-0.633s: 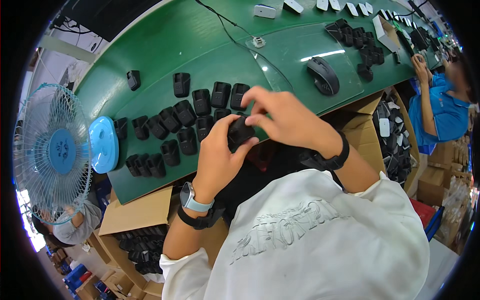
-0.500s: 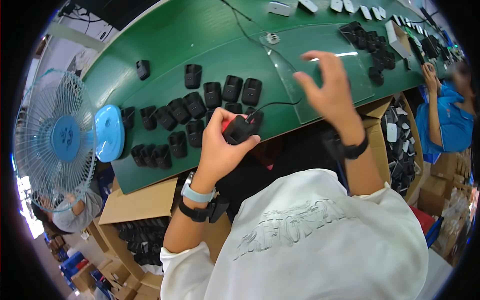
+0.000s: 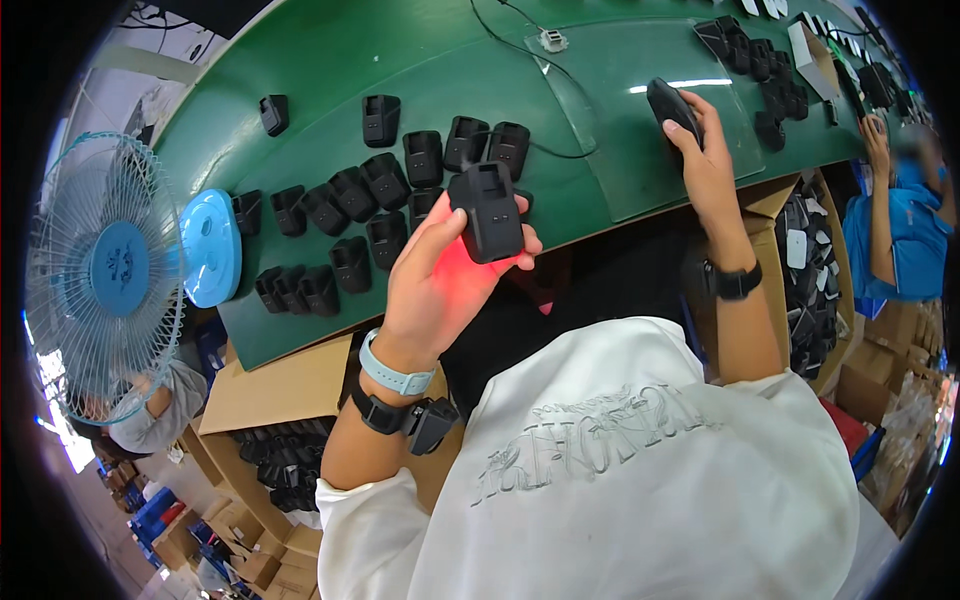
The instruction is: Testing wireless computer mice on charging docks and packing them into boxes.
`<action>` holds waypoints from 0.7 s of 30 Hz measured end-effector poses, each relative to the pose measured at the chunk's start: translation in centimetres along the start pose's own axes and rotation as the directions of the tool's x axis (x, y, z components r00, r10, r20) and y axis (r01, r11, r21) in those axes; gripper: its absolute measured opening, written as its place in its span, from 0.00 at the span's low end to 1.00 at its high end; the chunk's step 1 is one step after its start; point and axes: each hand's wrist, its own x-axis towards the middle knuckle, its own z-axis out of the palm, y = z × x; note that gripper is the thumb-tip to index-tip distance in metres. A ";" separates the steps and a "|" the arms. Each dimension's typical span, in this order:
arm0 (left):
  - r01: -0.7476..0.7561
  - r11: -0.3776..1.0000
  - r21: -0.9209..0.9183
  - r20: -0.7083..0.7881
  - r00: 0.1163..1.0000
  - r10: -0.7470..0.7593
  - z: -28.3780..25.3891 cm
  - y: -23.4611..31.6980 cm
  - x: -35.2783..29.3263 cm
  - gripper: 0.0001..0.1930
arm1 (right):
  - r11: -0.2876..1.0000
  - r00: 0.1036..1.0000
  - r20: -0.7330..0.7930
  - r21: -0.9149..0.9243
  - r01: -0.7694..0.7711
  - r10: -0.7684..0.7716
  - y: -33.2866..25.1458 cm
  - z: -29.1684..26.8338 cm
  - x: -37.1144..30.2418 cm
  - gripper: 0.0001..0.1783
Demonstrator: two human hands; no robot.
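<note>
My left hand (image 3: 435, 270) is closed around a black charging dock (image 3: 493, 215), lifted over the table's front edge with its slotted face and small contacts turned up. Red light glows on my palm from beneath the dock. A thin black cable (image 3: 555, 153) comes from behind the dock's top and curves off to the right. My right hand (image 3: 705, 150) grips a black, rounded, elongated device (image 3: 672, 112) over the clear sheet (image 3: 625, 190); its exact kind I cannot tell. Left of the held dock, several similar docks (image 3: 385, 180) stand in loose rows on the green table (image 3: 330, 75).
A blue fan (image 3: 120, 268) stands at the left. Open cartons of black parts flank me, one at lower left (image 3: 265, 400), one at right (image 3: 768, 250). More black pieces (image 3: 765, 70) and a white box (image 3: 812, 60) lie far right, near a person in blue (image 3: 890, 240).
My right hand, open and bare before, now grips the black rounded device. My left hand has turned the dock more upright and raised it slightly, and the red glow has spread over my palm.
</note>
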 end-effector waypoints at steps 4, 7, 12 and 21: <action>-0.104 0.984 0.143 -0.061 0.992 0.114 0.7 -0.2 -0.2 0.25 | 0.601 0.933 0.354 0.731 -0.322 0.070 -6.8 4.1 -5.4 0.27; -0.183 0.946 0.267 -0.098 0.972 0.215 1.0 -0.8 -0.1 0.29 | 0.482 0.902 0.427 0.777 -0.405 0.069 -9.3 7.6 -7.8 0.29; -0.241 0.826 0.509 -0.100 0.937 0.335 1.8 -1.1 -0.5 0.36 | 0.593 0.933 0.359 0.754 -0.282 -0.013 -10.3 9.3 -9.1 0.32; -0.212 0.892 0.399 -0.083 0.961 0.266 1.3 -0.9 -1.3 0.39 | 0.820 0.866 0.169 0.448 0.358 -0.470 -9.7 9.9 -10.0 0.39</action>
